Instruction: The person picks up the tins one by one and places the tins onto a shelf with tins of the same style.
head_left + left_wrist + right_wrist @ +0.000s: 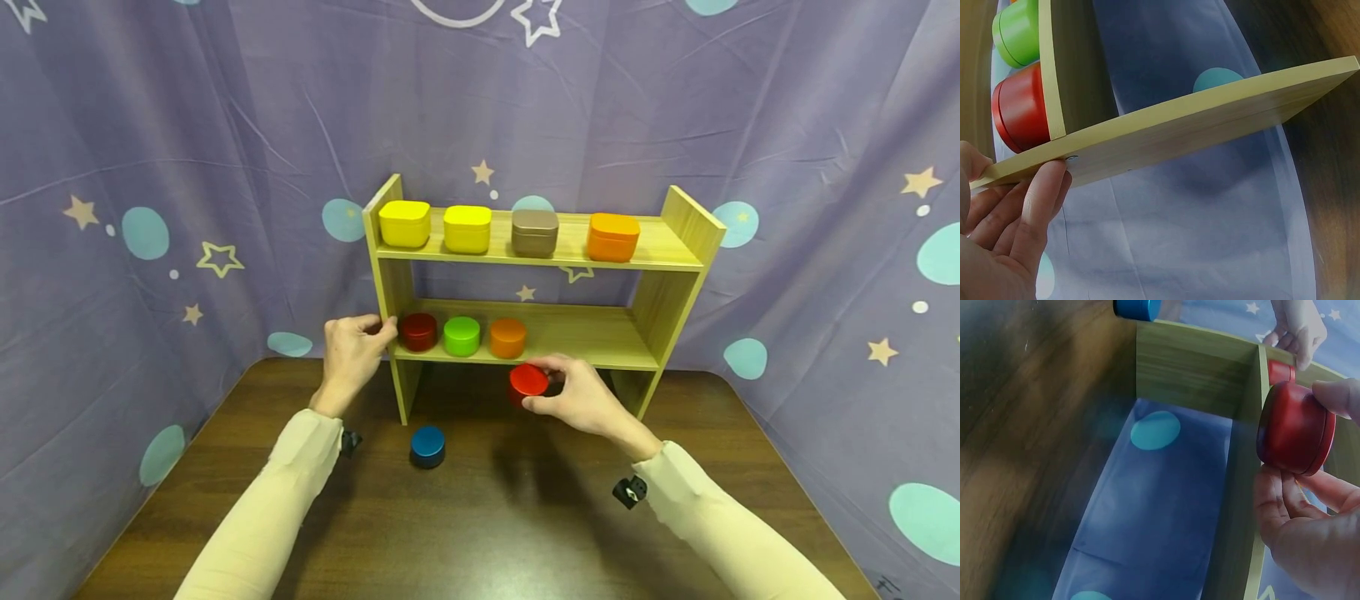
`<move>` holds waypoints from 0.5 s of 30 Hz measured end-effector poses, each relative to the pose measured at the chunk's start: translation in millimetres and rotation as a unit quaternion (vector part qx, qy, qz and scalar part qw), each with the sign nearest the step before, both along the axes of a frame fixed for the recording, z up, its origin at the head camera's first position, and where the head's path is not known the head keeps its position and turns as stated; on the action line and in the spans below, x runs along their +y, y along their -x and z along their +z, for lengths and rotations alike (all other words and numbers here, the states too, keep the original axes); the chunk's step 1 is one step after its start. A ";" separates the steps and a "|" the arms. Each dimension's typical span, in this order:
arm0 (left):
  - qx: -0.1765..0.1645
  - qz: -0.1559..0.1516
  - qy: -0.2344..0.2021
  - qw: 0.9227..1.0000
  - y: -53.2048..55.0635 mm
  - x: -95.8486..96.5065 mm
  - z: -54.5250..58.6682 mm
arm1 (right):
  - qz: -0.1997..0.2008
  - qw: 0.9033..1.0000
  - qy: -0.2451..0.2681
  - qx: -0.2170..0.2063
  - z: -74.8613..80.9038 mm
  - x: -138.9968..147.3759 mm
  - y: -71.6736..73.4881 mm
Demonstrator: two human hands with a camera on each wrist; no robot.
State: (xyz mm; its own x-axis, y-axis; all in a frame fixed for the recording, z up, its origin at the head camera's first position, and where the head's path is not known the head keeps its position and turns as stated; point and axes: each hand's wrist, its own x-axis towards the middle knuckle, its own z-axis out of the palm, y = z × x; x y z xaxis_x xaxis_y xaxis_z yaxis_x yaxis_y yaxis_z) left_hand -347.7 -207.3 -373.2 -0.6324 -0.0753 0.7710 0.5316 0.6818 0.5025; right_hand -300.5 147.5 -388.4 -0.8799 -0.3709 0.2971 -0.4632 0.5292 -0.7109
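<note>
My right hand [583,398] pinches a bright red round tin [528,381] between thumb and fingers, just in front of the lower board of a two-tier wooden shelf [585,357]. In the right wrist view the red tin [1294,428] is tilted, its side toward the camera. With thumb and fingers on either side of the panel edge, my left hand [351,354] grips the shelf's left side panel [1166,134]. Beside it on the lower board stand a dark red tin [418,332], a green tin [461,336] and an orange tin [507,337].
A blue round tin [427,447] stands on the brown table [465,533] before the shelf. The upper board holds two yellow square tins [405,223], a grey-brown one [535,232] and an orange one [612,237]. A purple patterned curtain [247,200] hangs behind.
</note>
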 end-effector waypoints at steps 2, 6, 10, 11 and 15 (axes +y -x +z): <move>0.000 0.000 -0.001 1.000 0.2 -0.1 0.1 | -0.001 1.000 0.004 -0.002 1.9 2.6 1.6; -0.001 0.002 -0.001 1.000 0.5 -0.3 0.3 | -0.004 1.000 0.007 -0.010 5.8 6.7 3.4; -0.006 0.001 -0.002 1.000 0.2 -0.3 0.5 | -0.009 1.000 0.001 -0.007 9.9 9.5 3.8; -0.007 0.001 -0.003 1.000 0.1 -0.4 0.5 | -0.011 1.000 0.001 -0.005 10.9 10.2 3.9; -0.014 0.000 -0.005 1.000 -0.2 -0.2 0.4 | -0.023 1.000 0.001 0.004 15.1 13.5 5.6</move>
